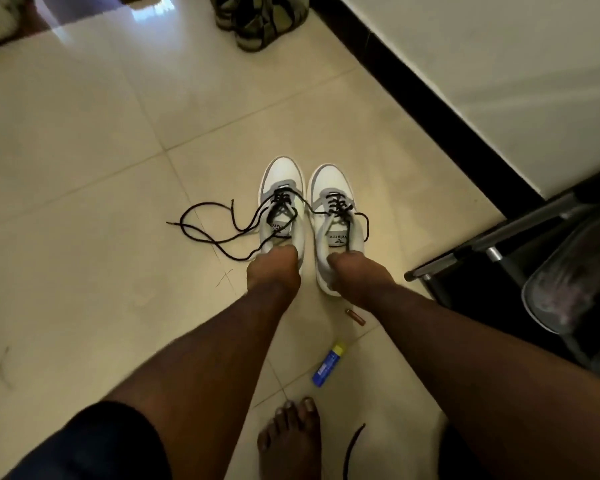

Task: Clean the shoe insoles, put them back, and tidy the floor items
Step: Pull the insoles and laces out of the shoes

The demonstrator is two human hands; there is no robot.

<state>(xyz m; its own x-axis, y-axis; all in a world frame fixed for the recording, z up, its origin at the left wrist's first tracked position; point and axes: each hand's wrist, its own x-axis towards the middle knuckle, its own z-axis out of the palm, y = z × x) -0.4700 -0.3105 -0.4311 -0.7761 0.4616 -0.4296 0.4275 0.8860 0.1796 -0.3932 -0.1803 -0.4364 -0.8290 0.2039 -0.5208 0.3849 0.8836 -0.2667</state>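
1. Two white sneakers stand side by side on the tiled floor (84, 133), toes pointing away from us; we grip the left sneaker (282, 202) with our left hand (274, 270) and the right sneaker (336, 216) with our right hand (357, 271), each at the heel collar.
2. Both hands are curled at the heel rims, fingers hooked into the openings; the fingertips are hidden inside.
3. Each sneaker has grey panels round the lacing, a grey tongue label with dark lettering, and black laces.
4. Loose black laces (208, 226) from the left sneaker trail across the floor to the left of our left hand; the right sneaker's lace ends hang just beside its outer side.
5. We cannot see the insoles, since the openings are covered by our hands and the tongues.
6. Nearer to us than the hands, between our forearms, lie a small brown cylinder (355, 317) and a blue tube with a yellow cap (328, 365), well apart from the sneakers.
7. Another black lace (352, 448) lies near our bare foot (291, 441).
8. A dark rack (499, 251) to the right of our right hand holds a clear container (568, 271); its contents are blurred.
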